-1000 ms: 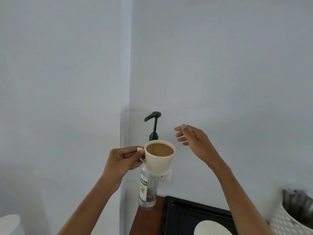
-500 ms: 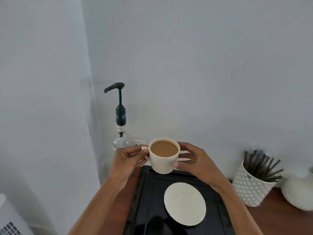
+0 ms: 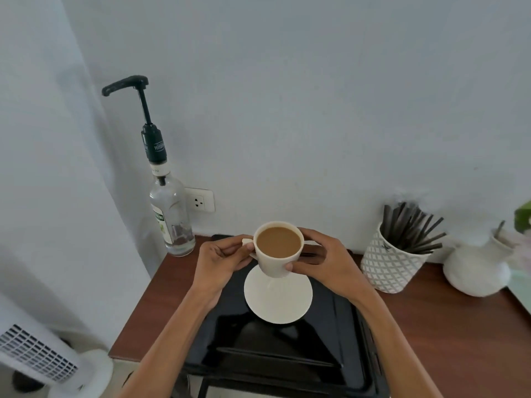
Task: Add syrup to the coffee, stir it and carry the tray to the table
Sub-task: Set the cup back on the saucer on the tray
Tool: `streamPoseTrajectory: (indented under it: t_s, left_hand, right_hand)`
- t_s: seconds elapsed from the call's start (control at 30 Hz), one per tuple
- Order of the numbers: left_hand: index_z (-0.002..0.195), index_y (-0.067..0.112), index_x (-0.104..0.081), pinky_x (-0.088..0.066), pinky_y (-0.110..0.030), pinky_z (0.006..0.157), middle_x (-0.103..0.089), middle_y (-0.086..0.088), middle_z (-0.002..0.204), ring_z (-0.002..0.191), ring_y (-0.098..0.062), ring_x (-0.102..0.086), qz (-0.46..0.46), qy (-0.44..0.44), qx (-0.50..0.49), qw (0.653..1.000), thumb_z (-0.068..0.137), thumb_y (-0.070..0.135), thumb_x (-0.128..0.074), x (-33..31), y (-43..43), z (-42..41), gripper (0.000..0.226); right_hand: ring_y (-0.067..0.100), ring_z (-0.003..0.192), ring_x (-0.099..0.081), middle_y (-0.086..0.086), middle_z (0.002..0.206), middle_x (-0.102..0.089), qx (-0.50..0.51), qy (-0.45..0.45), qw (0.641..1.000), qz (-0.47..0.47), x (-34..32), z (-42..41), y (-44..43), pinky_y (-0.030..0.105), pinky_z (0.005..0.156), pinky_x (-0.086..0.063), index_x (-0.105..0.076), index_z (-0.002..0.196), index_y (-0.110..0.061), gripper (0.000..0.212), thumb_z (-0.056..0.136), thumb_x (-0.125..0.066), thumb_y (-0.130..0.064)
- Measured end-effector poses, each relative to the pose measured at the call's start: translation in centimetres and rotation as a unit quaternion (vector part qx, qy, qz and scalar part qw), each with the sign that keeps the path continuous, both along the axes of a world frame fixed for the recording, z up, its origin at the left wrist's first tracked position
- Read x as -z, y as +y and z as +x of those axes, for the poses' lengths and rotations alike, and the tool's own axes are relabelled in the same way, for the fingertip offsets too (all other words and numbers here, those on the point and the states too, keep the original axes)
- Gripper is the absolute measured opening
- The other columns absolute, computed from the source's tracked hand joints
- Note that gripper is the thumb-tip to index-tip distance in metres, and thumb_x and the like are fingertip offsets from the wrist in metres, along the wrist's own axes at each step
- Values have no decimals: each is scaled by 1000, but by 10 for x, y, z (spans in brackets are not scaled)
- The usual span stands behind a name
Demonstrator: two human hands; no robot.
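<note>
— What's laid out, biggest first?
— A brown worktop, a black tray on it, and a white saucer on the tray.
— The cup?
— The coffee cup is held above the saucer, seemingly not touching. The left hand pinches its handle; the right hand is wrapped around its far side.
— Syrup?
— The pump bottle stands left of the cup, apart.

Home coffee corner, syrup pump bottle, stirrer pot, wall socket
</note>
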State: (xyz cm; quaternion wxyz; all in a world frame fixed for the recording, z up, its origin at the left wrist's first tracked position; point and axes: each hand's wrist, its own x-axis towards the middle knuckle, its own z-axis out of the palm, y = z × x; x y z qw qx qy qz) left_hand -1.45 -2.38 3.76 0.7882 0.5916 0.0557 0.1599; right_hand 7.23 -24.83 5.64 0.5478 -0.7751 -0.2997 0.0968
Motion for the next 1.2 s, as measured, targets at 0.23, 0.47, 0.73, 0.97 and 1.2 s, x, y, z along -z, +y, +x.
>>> streamPoseTrajectory:
  t_s: [0.23, 0.47, 0.73, 0.97, 1.2]
  left_hand:
    - [100, 19, -85, -63, -28, 85, -83, -11, 99, 96, -21, -79, 16, 36, 16, 999, 79, 22, -78, 35, -6, -3, 22]
    - [103, 21, -84, -63, -29, 88, -84, -8, 101, 99, -19, -79, 30, 65, 51, 996, 79, 30, -81, 62, 1, 3, 26]
    - [107, 17, -83, -61, -26, 88, -83, -10, 106, 104, -23, -77, 25, 83, 85, 993, 79, 34, -84, 78, 10, 13, 33]
    - [107, 14, -82, -61, -25, 84, -82, -12, 106, 102, -24, -77, 12, 93, 85, 992, 81, 24, -81, 82, 12, 18, 28]
    - [106, 13, -83, -61, -24, 82, -83, -12, 105, 101, -22, -78, 10, 105, 83, 991, 78, 23, -82, 82, 12, 18, 29]
  right_hand:
    - [5, 114, -71, -18, 124, -74, 21, 29, 999, -17, 39, -6, -8, 33, 100, -59, -65, 135, -34, 75, 67, -95, -33]
    - [4, 114, -70, -23, 122, -72, 48, 41, 997, -31, 63, -9, -4, 24, 97, -59, -61, 123, -53, 72, 66, -96, -27]
    - [4, 116, -69, -23, 124, -72, 70, 60, 995, -39, 77, -10, -3, 24, 98, -58, -60, 128, -49, 73, 67, -95, -26]
    - [8, 119, -68, -14, 127, -72, 82, 78, 993, -47, 83, -9, -2, 32, 103, -57, -61, 139, -31, 77, 70, -94, -21]
    - [9, 123, -66, -12, 130, -70, 89, 102, 990, -40, 86, -13, -3, 32, 107, -55, -59, 141, -27, 78, 73, -93, -15]
